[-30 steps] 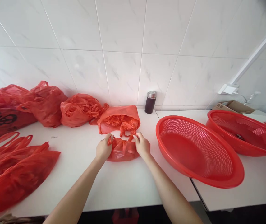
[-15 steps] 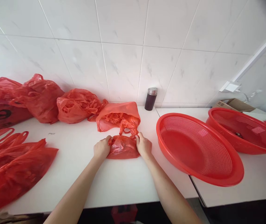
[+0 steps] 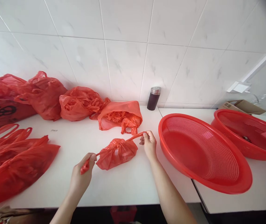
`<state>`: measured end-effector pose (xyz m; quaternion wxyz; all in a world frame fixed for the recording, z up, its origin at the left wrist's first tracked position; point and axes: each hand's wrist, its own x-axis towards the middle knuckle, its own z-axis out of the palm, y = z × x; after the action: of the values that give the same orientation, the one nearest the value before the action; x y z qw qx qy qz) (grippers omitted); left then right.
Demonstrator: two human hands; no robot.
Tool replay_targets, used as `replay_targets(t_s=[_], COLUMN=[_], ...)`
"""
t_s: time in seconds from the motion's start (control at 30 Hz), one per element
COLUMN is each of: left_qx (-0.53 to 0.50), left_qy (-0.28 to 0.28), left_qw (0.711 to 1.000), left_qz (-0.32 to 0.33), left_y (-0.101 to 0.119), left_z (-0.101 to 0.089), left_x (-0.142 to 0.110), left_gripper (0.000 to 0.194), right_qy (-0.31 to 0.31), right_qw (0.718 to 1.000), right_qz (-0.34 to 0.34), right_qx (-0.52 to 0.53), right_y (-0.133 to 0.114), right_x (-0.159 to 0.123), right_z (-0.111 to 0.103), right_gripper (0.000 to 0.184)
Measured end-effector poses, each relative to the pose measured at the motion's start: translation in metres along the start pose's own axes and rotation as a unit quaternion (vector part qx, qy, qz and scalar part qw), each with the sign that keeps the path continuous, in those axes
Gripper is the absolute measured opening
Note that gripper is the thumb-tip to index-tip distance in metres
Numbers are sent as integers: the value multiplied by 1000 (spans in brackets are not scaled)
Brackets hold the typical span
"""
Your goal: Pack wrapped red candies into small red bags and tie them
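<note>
A small red plastic bag (image 3: 119, 154) lies on the white table between my hands, its top gathered at the middle. My left hand (image 3: 84, 168) is closed around one of its handles, left of the bag, with a crumpled end showing beneath the thumb. Pinched in my right hand (image 3: 149, 143) is the other handle, drawn out up and to the right. Both handles look taut. Something pale shows faintly through the plastic; I cannot make out what it is. Just behind lies an open red bag (image 3: 121, 107) stuffed with crumpled red plastic bags.
Two red plastic colanders (image 3: 184, 149) stand on the right, the farther one partly cut off by the frame. A dark thermos (image 3: 153, 99) stands against the tiled wall. Several full red bags (image 3: 46, 96) line the left back, and more red bags (image 3: 14, 168) lie at front left.
My hands have moved apart, the left toward me and leftward, the right slightly rightward. The bag's handles are now stretched between them, and its top has bunched together. The view shifted slightly.
</note>
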<state>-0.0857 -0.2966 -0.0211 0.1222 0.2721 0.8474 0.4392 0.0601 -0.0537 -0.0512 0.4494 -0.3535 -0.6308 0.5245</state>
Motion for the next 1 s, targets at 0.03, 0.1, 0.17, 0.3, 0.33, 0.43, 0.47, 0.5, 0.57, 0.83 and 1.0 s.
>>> replay_targets(t_s=[0.03,0.1,0.17,0.3,0.33,0.43,0.47,0.5,0.57,0.83,1.0], left_qx=[-19,-33,-29,35,66,142,155,159,148,101,161], left_qy=[-4,-15,28,249,246,51,-15,-56,-79,-108,-117], left_qw=[1000,999,999,946,930,941,948,955,965,982,974], left_qz=[-7,-16,0,206,266,304,278,246,199,119,112], left_y=[-1,2,12,47,54,65,64,62,55,43,56], left_z=[-3,-7,-9,3,9,34,42,49,56,31,13], left_x=[-1,0,2,0,-1,-3,-2,-1,3,7,11], left_gripper=[38,39,35,40,40,34,32,31,27,27,26], right_qy=[-8,-29,-58,-112,-123,-156,-175,-200,-260,-313,-282], right_qw=[1000,999,997,989,987,980,977,972,962,948,954], right_qz=[2,5,7,2,0,-4,-4,-3,-2,-46,-86], right_qx=[13,37,58,95,102,122,125,119,78,-43,-55], right_y=[0,-1,-3,-13,-16,-24,-26,-27,-26,-15,-17], right_x=[0,-1,-3,-9,-10,-15,-17,-20,-25,-36,-40], right_z=[0,0,0,0,1,1,1,1,2,20,22], right_gripper=[28,29,29,31,33,39,40,41,37,25,28])
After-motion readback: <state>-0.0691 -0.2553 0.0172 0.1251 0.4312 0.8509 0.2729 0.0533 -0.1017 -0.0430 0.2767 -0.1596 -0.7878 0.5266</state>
